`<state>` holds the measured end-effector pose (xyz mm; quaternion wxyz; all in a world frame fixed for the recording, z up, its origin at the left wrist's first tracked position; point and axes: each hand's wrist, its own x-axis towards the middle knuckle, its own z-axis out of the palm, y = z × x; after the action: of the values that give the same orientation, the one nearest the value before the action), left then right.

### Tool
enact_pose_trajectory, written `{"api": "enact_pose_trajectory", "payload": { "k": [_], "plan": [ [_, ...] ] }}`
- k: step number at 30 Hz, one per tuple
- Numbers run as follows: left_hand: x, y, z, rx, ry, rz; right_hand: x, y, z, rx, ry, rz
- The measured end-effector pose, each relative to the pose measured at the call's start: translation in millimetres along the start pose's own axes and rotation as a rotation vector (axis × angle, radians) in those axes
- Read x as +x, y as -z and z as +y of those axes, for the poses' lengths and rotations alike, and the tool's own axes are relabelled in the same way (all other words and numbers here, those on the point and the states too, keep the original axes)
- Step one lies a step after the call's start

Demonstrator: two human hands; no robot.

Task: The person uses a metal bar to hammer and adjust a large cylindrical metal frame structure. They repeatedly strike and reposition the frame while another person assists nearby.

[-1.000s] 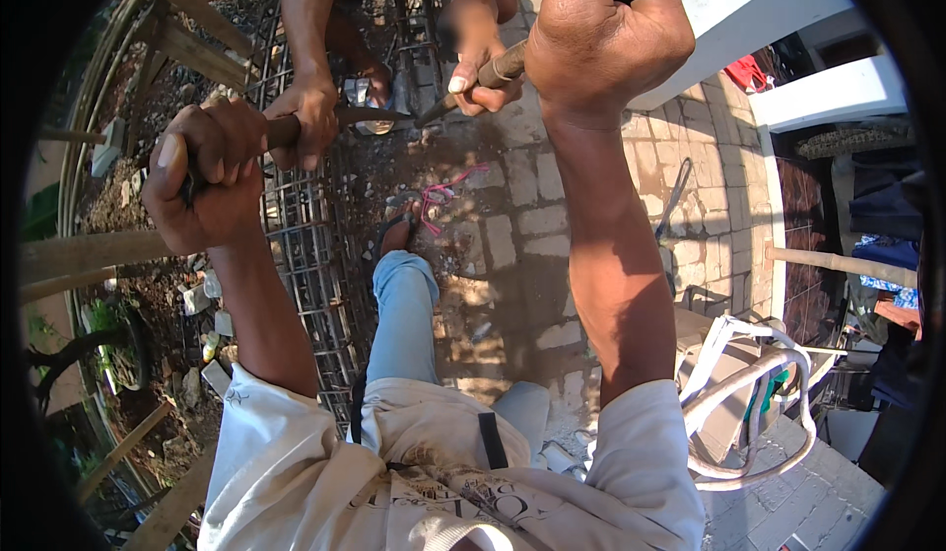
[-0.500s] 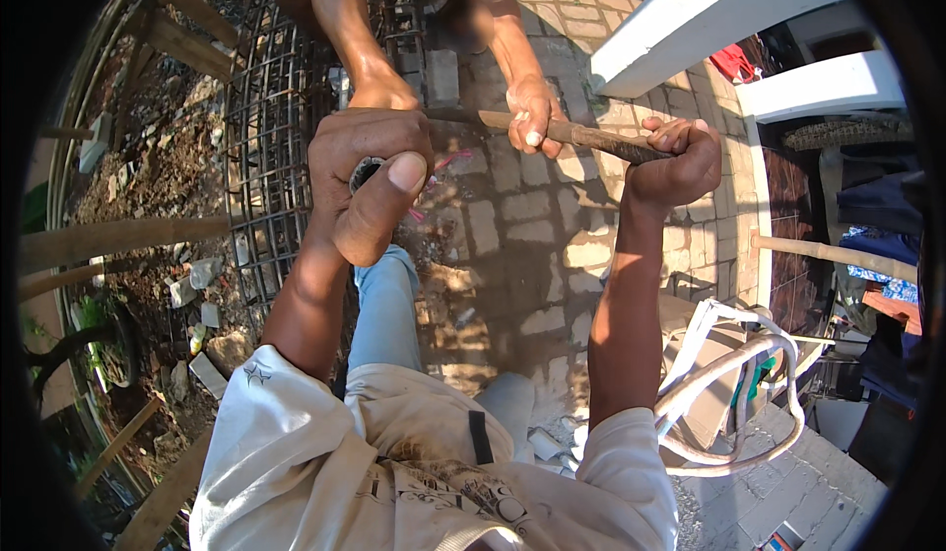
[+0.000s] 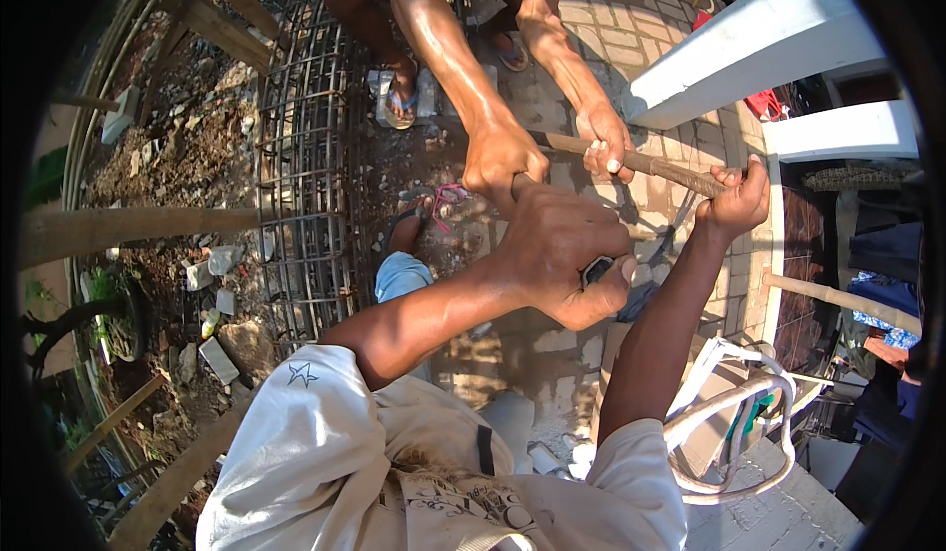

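Observation:
My left hand point(image 3: 567, 245) is closed in a fist in mid-view, wrapped round a bar seen nearly end-on. Its dark round end point(image 3: 596, 271) shows beside my thumb. A co-worker's fist point(image 3: 501, 162) grips close behind mine, where a short bit of the bar shows. On the right my right hand point(image 3: 737, 201) is clenched round the near end of a long brown rod point(image 3: 675, 171). Further along that rod rests the co-worker's other hand point(image 3: 606, 142). Whether the bar and the rod join is hidden behind the hands.
A long steel rebar cage point(image 3: 307, 147) lies on the left, beside rubble and wooden planks point(image 3: 148, 221). White posts point(image 3: 759, 43) stand at the right. A coiled pale hose point(image 3: 778, 433) lies near my right elbow. Pink string point(image 3: 448, 201) lies on the brick paving.
My left fist has swung right and down, together with the co-worker's fist. My right hand and the brown rod have shifted slightly right and lower. Both my hands keep their hold.

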<state>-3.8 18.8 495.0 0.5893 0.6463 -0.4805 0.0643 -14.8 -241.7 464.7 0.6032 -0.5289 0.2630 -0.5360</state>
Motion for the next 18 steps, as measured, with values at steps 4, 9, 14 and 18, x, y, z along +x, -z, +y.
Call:
{"api": "enact_pose_trajectory", "payload": {
  "k": [4, 9, 14, 18],
  "plan": [
    [3, -2, 5, 0.018, 0.011, 0.049, 6, -20, -11, 0.132, -0.168, 0.077],
    [-14, 38, 8, 0.012, 0.024, 0.072, 9, -99, -22, 0.055, 0.091, -0.098],
    [-37, 68, 9, -0.046, 0.047, 0.142, 40, -196, -5, -0.434, 0.615, -0.134],
    [-56, 82, 13, -0.064, 0.038, 0.169, 67, -271, 11, -0.405, 0.634, -0.186]
  ]
}}
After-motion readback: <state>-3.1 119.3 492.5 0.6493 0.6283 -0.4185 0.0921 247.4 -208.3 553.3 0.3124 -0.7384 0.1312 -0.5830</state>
